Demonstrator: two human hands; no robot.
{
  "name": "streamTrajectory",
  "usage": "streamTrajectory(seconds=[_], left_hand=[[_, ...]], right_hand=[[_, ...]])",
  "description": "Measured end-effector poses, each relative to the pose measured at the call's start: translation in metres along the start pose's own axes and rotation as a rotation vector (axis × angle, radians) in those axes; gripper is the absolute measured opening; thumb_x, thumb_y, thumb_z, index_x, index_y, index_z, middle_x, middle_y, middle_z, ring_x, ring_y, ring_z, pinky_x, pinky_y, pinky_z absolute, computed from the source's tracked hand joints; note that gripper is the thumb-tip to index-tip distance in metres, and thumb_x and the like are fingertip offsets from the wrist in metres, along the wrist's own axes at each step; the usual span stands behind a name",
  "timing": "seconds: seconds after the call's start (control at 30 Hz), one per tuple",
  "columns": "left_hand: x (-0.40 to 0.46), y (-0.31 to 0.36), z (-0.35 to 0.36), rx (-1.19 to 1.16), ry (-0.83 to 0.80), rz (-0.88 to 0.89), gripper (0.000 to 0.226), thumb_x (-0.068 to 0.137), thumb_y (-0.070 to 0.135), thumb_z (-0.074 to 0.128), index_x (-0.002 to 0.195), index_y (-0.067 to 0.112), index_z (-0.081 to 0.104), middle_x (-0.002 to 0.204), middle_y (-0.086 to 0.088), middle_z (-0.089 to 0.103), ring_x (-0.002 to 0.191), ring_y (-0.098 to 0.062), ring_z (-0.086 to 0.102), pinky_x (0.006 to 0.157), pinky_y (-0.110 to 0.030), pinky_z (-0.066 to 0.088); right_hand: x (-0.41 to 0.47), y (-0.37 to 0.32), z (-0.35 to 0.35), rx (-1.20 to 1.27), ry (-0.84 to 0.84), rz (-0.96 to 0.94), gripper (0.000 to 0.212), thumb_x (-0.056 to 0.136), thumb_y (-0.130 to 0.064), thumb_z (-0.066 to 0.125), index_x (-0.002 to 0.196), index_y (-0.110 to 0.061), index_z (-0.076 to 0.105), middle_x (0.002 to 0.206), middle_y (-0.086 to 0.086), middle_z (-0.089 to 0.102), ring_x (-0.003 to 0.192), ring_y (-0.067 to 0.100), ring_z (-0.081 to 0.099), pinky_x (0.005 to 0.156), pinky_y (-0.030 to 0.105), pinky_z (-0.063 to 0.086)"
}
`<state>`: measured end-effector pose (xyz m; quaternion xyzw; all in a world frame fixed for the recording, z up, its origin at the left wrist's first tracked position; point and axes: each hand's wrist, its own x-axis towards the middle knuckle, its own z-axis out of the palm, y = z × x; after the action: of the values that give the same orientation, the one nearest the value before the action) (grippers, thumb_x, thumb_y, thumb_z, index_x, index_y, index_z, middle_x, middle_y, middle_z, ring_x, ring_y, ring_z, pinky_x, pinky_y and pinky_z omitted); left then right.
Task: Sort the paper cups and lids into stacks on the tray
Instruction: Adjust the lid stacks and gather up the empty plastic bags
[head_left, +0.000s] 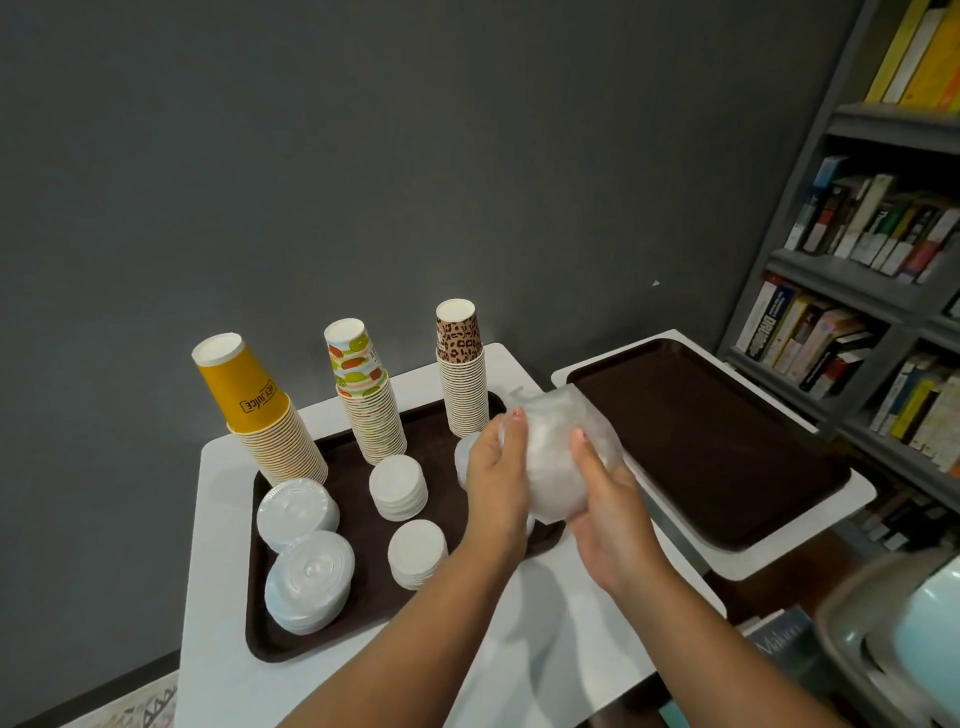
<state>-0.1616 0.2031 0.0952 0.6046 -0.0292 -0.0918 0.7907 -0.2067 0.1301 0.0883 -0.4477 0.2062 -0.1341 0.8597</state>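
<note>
Both hands, left hand (496, 467) and right hand (605, 499), curl their fingers round a clear-wrapped bundle of lids (558, 457) held above the tray's (363, 613) near edge; best keep the bundle upright between the fingertips, peeling wrap outward before lowering it beside the lid stacks (400, 486).

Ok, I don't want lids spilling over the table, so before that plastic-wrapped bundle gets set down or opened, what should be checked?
1. Both hands on the bundle: ok. The left hand and right hand grip the plastic-wrapped bundle from either side.
2. Wrap open or sealed: cannot tell, the plastic is crumpled and blurred.
3. Free spot on the left tray: cannot tell. A lid stack shows behind the left hand, and the hands hide that corner.
4. Cup stacks upright: ok. The yellow, fruit-print and leopard-print stacks stand at the back.
5. Spare room: ok, the right tray is bare.
</note>
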Motion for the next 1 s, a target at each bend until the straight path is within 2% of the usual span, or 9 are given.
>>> streamTrajectory(seconds=[0.13, 0.2, 0.3, 0.4, 0.53, 0.67, 0.77, 0.87, 1.0], left_hand=[[0.003, -0.008, 0.003, 0.182, 0.106, 0.029, 0.015, 0.1, 0.025, 0.044, 0.1, 0.011, 0.051, 0.094, 0.002, 0.055, 0.081, 0.009, 0.052, 0.075, -0.014, 0.046], [-0.005, -0.013, 0.003, 0.425, 0.191, 0.339, 0.027, 0.097, 0.031, 0.046, 0.121, 0.019, 0.042, 0.121, 0.009, 0.041, 0.108, 0.019, 0.037, 0.097, -0.012, 0.033], [-0.021, -0.028, 0.009, 0.646, 0.004, 0.699, 0.062, 0.094, 0.052, 0.037, 0.146, 0.022, 0.021, 0.153, 0.0, 0.015, 0.143, -0.002, 0.009, 0.115, -0.015, 0.01], [-0.026, -0.038, 0.02, 0.691, -0.185, 0.64, 0.064, 0.093, 0.061, 0.026, 0.148, 0.036, 0.007, 0.16, 0.007, -0.004, 0.147, -0.011, -0.006, 0.118, -0.022, 0.0], [-0.017, -0.038, 0.027, 0.611, -0.23, 0.47, 0.066, 0.087, 0.073, 0.018, 0.144, 0.043, 0.007, 0.159, 0.011, 0.004, 0.145, -0.002, -0.003, 0.114, -0.012, 0.0], [-0.012, -0.034, 0.032, 0.484, -0.306, 0.369, 0.045, 0.095, 0.053, 0.036, 0.137, 0.038, 0.029, 0.141, 0.014, 0.038, 0.129, 0.013, 0.031, 0.105, -0.006, 0.024], [-0.013, -0.038, 0.039, 0.374, -0.275, 0.284, 0.034, 0.092, 0.05, 0.04, 0.12, 0.03, 0.043, 0.113, 0.008, 0.057, 0.107, -0.002, 0.056, 0.094, -0.023, 0.044], [-0.017, -0.043, 0.051, 0.377, -0.203, 0.238, 0.021, 0.098, 0.034, 0.044, 0.1, 0.013, 0.045, 0.085, 0.006, 0.058, 0.078, 0.003, 0.058, 0.076, -0.021, 0.047], [-0.016, -0.048, 0.067, 0.444, -0.106, 0.188, 0.023, 0.099, 0.027, 0.046, 0.08, 0.017, 0.038, 0.068, 0.005, 0.047, 0.061, 0.002, 0.048, 0.061, -0.013, 0.038]], right_hand=[[0.005, -0.002, -0.008, -0.087, 0.151, -0.129, 0.011, 0.093, -0.021, 0.057, 0.101, -0.026, 0.062, 0.109, 0.002, 0.069, 0.104, 0.019, 0.065, 0.097, 0.042, 0.05], [0.006, -0.005, -0.013, -0.17, 0.239, -0.227, 0.012, 0.092, -0.021, 0.06, 0.096, -0.032, 0.061, 0.109, -0.003, 0.067, 0.107, 0.016, 0.063, 0.102, 0.043, 0.045], [0.006, -0.011, -0.019, -0.259, 0.273, -0.33, 0.013, 0.091, -0.02, 0.061, 0.093, -0.032, 0.062, 0.102, -0.007, 0.068, 0.101, 0.012, 0.064, 0.1, 0.042, 0.047], [0.003, -0.009, -0.024, -0.265, 0.174, -0.27, 0.015, 0.092, -0.02, 0.06, 0.106, -0.018, 0.066, 0.105, 0.006, 0.07, 0.101, 0.02, 0.067, 0.099, 0.047, 0.047], [-0.003, -0.005, -0.029, -0.336, 0.077, -0.238, 0.016, 0.092, -0.029, 0.06, 0.099, -0.019, 0.07, 0.098, 0.005, 0.073, 0.096, 0.02, 0.069, 0.094, 0.047, 0.051], [-0.004, -0.012, -0.038, -0.319, 0.129, -0.212, 0.012, 0.091, -0.034, 0.057, 0.093, -0.027, 0.068, 0.095, 0.002, 0.073, 0.093, 0.015, 0.07, 0.092, 0.041, 0.052], [-0.005, -0.02, -0.044, -0.266, 0.166, -0.2, 0.013, 0.093, -0.032, 0.054, 0.093, -0.026, 0.066, 0.098, 0.005, 0.072, 0.094, 0.018, 0.069, 0.093, 0.04, 0.052], [-0.005, -0.027, -0.055, -0.309, 0.183, -0.267, 0.013, 0.097, -0.029, 0.048, 0.098, -0.032, 0.06, 0.105, 0.002, 0.067, 0.095, 0.015, 0.066, 0.086, 0.035, 0.054], [-0.011, -0.026, -0.078, -0.5, 0.252, -0.493, 0.035, 0.093, -0.027, 0.057, 0.121, -0.041, 0.042, 0.124, -0.003, 0.049, 0.102, 0.005, 0.058, 0.074, 0.018, 0.052]])
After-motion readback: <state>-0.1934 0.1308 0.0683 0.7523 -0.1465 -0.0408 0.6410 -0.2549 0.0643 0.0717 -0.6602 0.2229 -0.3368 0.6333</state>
